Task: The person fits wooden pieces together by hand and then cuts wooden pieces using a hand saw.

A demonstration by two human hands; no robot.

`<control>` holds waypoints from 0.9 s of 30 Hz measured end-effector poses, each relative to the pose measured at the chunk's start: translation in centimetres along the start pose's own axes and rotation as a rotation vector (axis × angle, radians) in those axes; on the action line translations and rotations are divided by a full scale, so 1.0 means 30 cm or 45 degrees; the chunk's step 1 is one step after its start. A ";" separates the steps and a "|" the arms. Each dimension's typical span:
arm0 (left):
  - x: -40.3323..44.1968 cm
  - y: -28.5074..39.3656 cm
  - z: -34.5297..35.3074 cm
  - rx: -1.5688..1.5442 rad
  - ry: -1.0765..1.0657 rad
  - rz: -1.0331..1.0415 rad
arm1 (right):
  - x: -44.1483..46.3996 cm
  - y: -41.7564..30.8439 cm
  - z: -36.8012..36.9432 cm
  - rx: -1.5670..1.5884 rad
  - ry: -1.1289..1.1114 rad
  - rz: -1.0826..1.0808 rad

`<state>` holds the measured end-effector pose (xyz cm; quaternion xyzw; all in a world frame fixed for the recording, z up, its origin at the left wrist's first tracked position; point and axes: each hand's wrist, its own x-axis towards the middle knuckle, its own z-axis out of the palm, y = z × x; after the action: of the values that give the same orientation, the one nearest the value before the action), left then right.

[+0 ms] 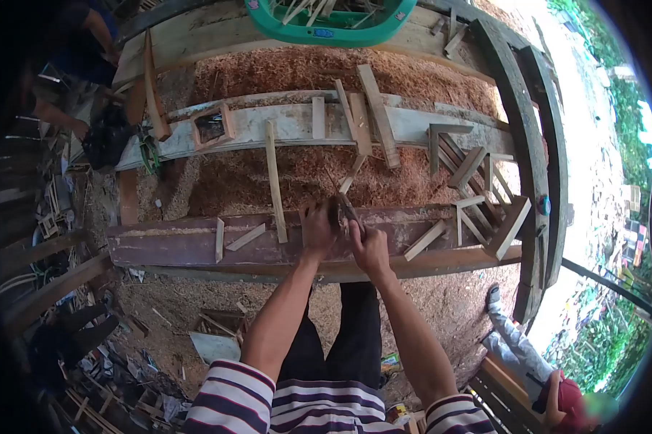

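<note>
Both of my hands meet over the reddish-brown plank point(167, 247) at the middle of the view. My left hand point(316, 230) has its fingers bent around something I cannot make out. My right hand point(370, 249) is closed on a dark tool point(348, 210), which lies between the hands; its exact shape is unclear. A thin wood strip point(353, 173) slants away just beyond them. To the left, a long light strip point(275, 184) rests across the planks, with two short pieces point(220, 240) near it. Another short piece point(426, 240) lies right of my right hand.
Joined wooden pieces point(467, 168) are heaped at the right, beside thick dark posts point(522, 145). A green basin point(326, 35) holds sticks at the top. Another person point(514, 354) is at lower right; a person's arm point(60, 117) shows at upper left.
</note>
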<state>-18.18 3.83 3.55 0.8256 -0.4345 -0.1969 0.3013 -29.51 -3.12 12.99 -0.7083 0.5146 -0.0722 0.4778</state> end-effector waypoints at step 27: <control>0.021 0.022 0.011 0.089 -0.065 -0.041 | -0.283 -0.249 -0.197 -0.208 0.103 0.290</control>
<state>-18.44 2.91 3.72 0.8371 -0.4354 -0.2075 0.2580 -31.98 0.18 25.06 -0.6783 0.6147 -0.0037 0.4026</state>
